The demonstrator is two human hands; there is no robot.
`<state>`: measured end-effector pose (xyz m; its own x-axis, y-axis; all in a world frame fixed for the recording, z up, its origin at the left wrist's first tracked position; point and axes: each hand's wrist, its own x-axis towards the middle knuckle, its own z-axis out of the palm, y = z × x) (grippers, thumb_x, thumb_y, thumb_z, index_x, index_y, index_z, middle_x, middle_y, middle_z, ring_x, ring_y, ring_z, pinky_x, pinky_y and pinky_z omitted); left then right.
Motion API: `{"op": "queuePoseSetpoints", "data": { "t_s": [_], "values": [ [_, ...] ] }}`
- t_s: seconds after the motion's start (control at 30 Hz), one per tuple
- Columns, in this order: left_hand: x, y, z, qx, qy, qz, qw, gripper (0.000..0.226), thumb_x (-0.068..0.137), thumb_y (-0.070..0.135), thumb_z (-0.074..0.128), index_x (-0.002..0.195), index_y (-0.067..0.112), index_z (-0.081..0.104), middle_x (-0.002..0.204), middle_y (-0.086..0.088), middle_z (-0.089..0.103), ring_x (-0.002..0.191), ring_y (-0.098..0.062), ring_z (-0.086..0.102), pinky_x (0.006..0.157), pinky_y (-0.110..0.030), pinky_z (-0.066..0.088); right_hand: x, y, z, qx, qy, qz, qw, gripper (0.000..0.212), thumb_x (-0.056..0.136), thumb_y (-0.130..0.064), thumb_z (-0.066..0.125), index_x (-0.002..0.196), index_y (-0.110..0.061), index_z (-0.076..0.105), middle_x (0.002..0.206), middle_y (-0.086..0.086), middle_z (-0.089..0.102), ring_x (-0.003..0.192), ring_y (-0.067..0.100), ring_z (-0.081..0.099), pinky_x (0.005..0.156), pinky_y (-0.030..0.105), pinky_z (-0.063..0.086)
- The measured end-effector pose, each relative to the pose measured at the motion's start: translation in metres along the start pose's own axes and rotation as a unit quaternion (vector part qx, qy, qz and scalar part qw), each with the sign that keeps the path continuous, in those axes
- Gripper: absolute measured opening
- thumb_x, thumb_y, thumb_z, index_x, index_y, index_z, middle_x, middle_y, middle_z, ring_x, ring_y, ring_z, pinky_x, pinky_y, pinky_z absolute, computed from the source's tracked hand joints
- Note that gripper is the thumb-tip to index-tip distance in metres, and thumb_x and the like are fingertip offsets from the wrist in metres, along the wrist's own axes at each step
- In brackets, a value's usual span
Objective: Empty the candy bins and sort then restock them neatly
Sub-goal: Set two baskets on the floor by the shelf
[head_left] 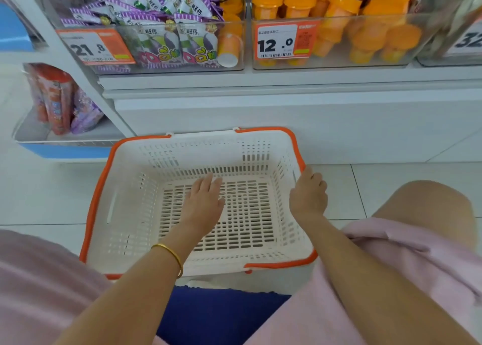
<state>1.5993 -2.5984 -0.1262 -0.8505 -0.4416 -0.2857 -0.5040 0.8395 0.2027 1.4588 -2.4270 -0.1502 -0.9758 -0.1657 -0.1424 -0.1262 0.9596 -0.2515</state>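
The white shelf carries the candy. On the floor just below it stands the basket, with nothing in it. I judge it is put close so the candy goes in easily. The left bin holds purple packets with some orange cups mixed in, and the right bin only orange cups. Both are full. The right hand holds the basket rim with curled fingers, I think to steady it. The left hand is inside, fingers straight and together.
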Motion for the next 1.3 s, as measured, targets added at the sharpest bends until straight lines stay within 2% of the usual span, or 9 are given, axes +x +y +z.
{"op": "queuePoseSetpoints", "data": {
  "t_s": [0.17,0.33,0.47,0.57,0.67,0.77,0.87,1.07,1.3],
  "values": [
    [-0.008,-0.003,0.007,-0.018,-0.014,0.012,1.000,0.056,0.100,0.033,0.041,0.150,0.020,0.019,0.159,-0.003,0.012,0.145,-0.025,0.009,0.117,-0.043,0.020,0.004,0.007,-0.002,0.068,-0.005,0.039,0.997,0.021,0.090,-0.003,0.054,0.110,-0.001,0.053,0.114,0.017,0.050,0.102,0.032,0.050,0.077,0.034,0.045],
    [-0.011,0.023,0.011,-0.062,-0.047,0.063,0.995,0.057,0.100,0.034,0.043,0.150,0.019,0.019,0.159,-0.002,0.012,0.145,-0.025,0.009,0.116,-0.037,0.015,-0.002,0.004,-0.002,0.067,-0.019,-0.015,0.997,0.013,0.086,-0.011,0.055,0.095,-0.001,0.057,0.100,0.015,0.054,0.079,0.026,0.050,0.064,0.030,0.037],
    [-0.009,0.037,0.011,-0.092,-0.057,0.073,0.991,0.057,0.099,0.031,0.044,0.150,0.018,0.021,0.158,-0.003,0.013,0.145,-0.027,0.009,0.116,-0.039,0.017,-0.008,-0.013,-0.003,0.077,-0.027,-0.070,0.994,0.008,0.086,-0.012,0.056,0.087,-0.005,0.058,0.091,0.011,0.061,0.073,0.023,0.057,0.059,0.029,0.044],
    [-0.009,0.035,0.009,-0.113,-0.055,0.061,0.990,0.056,0.099,0.029,0.044,0.149,0.018,0.022,0.158,-0.003,0.014,0.145,-0.027,0.010,0.115,-0.039,0.018,-0.010,-0.023,-0.008,0.076,-0.037,-0.096,0.992,0.008,0.087,-0.018,0.057,0.086,-0.010,0.061,0.085,0.004,0.061,0.075,0.022,0.062,0.061,0.032,0.052],
    [-0.009,0.028,0.007,-0.140,-0.055,0.044,0.988,0.054,0.100,0.029,0.043,0.149,0.018,0.024,0.158,-0.003,0.017,0.145,-0.027,0.011,0.116,-0.039,0.017,-0.007,-0.030,-0.009,0.075,-0.036,-0.107,0.991,0.011,0.084,-0.024,0.059,0.084,-0.013,0.059,0.086,0.004,0.059,0.083,0.022,0.059,0.060,0.030,0.047],
    [-0.011,0.021,0.003,-0.159,-0.053,0.040,0.985,0.052,0.101,0.031,0.040,0.148,0.016,0.026,0.157,-0.002,0.019,0.145,-0.024,0.012,0.117,-0.036,0.013,-0.004,-0.036,-0.008,0.158,-0.082,-0.097,0.979,0.013,0.086,-0.022,0.059,0.081,-0.013,0.052,0.084,0.004,0.058,0.076,0.020,0.059,0.056,0.027,0.043],
    [-0.017,0.017,-0.005,-0.193,-0.063,0.054,0.978,0.053,0.100,0.036,0.040,0.148,0.020,0.026,0.155,0.000,0.024,0.143,-0.022,0.018,0.115,-0.036,0.018,-0.004,-0.042,-0.011,0.166,-0.086,-0.102,0.977,0.014,0.087,-0.020,0.056,0.084,-0.010,0.047,0.082,0.004,0.055,0.074,0.021,0.057,0.055,0.027,0.040],
    [-0.035,0.008,-0.017,-0.235,-0.152,0.097,0.955,0.070,0.090,0.057,0.050,0.149,0.032,0.022,0.154,0.009,0.027,0.138,-0.012,0.029,0.113,-0.036,0.026,-0.003,-0.049,-0.017,0.178,-0.085,-0.087,0.976,0.008,0.086,-0.012,0.052,0.086,-0.009,0.045,0.082,0.004,0.053,0.073,0.022,0.053,0.052,0.027,0.035],
    [-0.045,0.014,-0.015,-0.226,-0.206,0.121,0.944,0.086,0.080,0.057,0.064,0.149,0.035,0.018,0.155,0.011,0.024,0.137,-0.011,0.031,0.114,-0.039,0.029,-0.005,-0.046,-0.014,0.277,-0.096,-0.071,0.954,0.010,0.088,-0.012,0.055,0.093,-0.005,0.050,0.091,0.009,0.058,0.079,0.023,0.059,0.053,0.024,0.040]
  ]
}}
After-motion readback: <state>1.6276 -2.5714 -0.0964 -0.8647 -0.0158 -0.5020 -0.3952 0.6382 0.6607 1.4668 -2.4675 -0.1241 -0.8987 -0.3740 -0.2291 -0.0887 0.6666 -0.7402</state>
